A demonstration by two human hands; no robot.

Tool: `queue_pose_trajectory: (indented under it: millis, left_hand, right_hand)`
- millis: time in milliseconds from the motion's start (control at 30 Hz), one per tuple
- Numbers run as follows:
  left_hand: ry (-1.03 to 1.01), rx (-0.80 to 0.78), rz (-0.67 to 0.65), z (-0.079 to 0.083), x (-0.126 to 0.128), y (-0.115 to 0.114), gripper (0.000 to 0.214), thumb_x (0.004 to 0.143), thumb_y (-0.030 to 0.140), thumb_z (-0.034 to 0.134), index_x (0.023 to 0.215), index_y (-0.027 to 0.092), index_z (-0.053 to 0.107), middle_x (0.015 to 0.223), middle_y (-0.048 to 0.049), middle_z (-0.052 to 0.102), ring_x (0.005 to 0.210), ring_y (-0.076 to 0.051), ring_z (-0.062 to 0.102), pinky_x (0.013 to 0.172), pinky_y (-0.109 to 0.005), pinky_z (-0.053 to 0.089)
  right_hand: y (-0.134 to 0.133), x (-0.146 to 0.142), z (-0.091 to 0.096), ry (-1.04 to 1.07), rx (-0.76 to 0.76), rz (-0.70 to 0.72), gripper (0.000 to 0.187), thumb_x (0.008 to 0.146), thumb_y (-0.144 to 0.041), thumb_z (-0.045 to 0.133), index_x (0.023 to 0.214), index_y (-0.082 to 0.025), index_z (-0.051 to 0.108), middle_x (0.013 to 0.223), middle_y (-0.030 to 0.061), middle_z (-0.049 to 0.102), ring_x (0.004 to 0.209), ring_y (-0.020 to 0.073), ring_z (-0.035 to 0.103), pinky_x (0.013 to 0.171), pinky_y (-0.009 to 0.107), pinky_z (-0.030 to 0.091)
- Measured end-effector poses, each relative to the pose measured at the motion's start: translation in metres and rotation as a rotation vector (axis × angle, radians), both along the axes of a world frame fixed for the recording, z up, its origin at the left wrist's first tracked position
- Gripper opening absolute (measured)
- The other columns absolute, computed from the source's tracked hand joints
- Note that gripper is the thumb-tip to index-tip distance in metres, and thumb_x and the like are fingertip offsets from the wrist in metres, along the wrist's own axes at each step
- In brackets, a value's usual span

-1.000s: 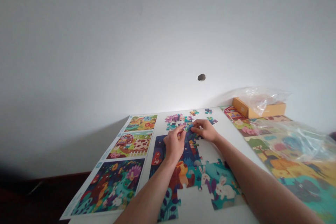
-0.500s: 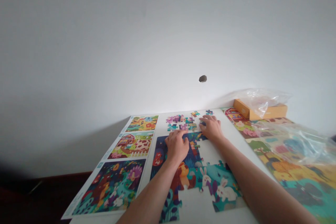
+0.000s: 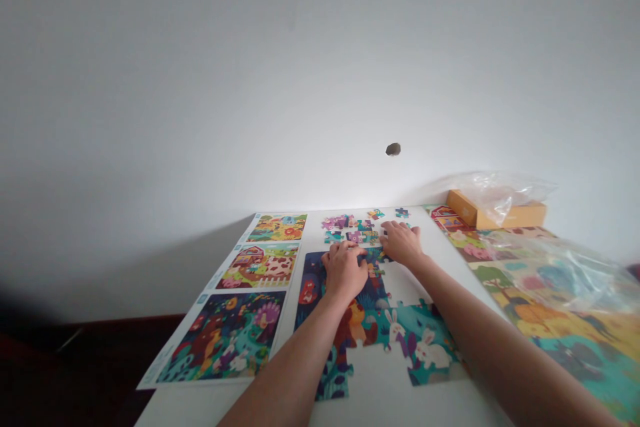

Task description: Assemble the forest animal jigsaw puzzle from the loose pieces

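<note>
A partly assembled jigsaw puzzle (image 3: pixel 380 330) with rabbits and a dark blue night scene lies on the white table (image 3: pixel 400 393). My left hand (image 3: pixel 344 269) rests palm down on its upper dark blue part, fingers bent onto the pieces at the top edge. My right hand (image 3: pixel 401 241) lies flat just right of it, fingers stretched toward the loose puzzle pieces (image 3: pixel 350 229) near the wall. Neither hand visibly holds a piece; what lies under the fingertips is hidden.
A reference sheet (image 3: pixel 245 297) with three pictures lies left of the puzzle. A finished colourful puzzle (image 3: pixel 545 300) under a clear plastic bag (image 3: pixel 575 267) fills the right side. An orange box (image 3: pixel 500 213) with plastic stands at the back right, against the white wall.
Both hands came down from pinching a piece between them to lying flat on the puzzle's top edge. The view shifted slightly left.
</note>
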State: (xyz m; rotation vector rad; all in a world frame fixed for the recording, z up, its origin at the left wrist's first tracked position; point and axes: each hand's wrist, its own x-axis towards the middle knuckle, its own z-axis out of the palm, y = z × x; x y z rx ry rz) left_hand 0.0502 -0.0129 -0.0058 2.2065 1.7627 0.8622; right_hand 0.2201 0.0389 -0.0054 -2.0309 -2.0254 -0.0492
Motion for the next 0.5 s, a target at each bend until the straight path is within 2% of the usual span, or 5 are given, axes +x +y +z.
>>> queue_pose_trajectory:
  millis: [100,200,267,367,500]
  left_hand:
    - [-0.012,-0.009,-0.002,0.001,0.0,-0.001,0.021,0.078,0.019,0.061,0.093,0.028,0.073,0.117,-0.0038,0.065,0.116,-0.028,0.049,0.097,-0.045,0.037]
    - [-0.024,-0.016,0.01,0.002,0.001,-0.002,0.021,0.078,0.019,0.06,0.092,0.028,0.073,0.117,-0.0041,0.065,0.116,-0.027,0.049,0.099,-0.046,0.036]
    - [-0.039,-0.014,0.015,0.002,0.001,-0.002,0.023,0.078,0.018,0.059,0.092,0.028,0.073,0.116,-0.0043,0.066,0.116,-0.027,0.05,0.099,-0.046,0.036]
    - [-0.065,-0.011,0.028,0.001,0.001,-0.002,0.025,0.077,0.015,0.056,0.09,0.028,0.074,0.114,-0.0035,0.066,0.114,-0.027,0.051,0.098,-0.046,0.037]
    - [-0.101,-0.007,0.04,-0.001,0.0,-0.001,0.03,0.076,0.01,0.053,0.089,0.028,0.074,0.111,-0.0031,0.067,0.112,-0.026,0.052,0.095,-0.044,0.037]
  right_hand:
    - [0.003,0.0,0.004,-0.011,-0.029,-0.005,0.032,0.086,-0.03,0.051,0.116,-0.023,0.062,0.115,0.0099,0.066,0.107,0.0284,0.056,0.093,0.048,0.03]
    - [0.015,0.002,0.011,-0.014,-0.06,-0.044,0.022,0.084,-0.029,0.053,0.097,-0.022,0.07,0.104,0.0106,0.07,0.1,0.0277,0.061,0.094,0.047,0.029]
    - [0.028,0.003,0.016,0.004,-0.064,-0.11,0.023,0.086,-0.029,0.051,0.09,-0.02,0.072,0.097,0.0137,0.071,0.097,0.0278,0.063,0.093,0.046,0.03]
    - [0.053,0.005,0.02,0.067,-0.068,-0.212,0.03,0.088,-0.038,0.051,0.101,-0.019,0.07,0.101,0.0172,0.07,0.101,0.0297,0.062,0.088,0.045,0.036]
    - [0.084,0.002,0.016,0.136,-0.115,-0.279,0.052,0.072,-0.055,0.069,0.105,-0.014,0.068,0.11,0.022,0.066,0.11,0.0363,0.058,0.088,0.05,0.038]
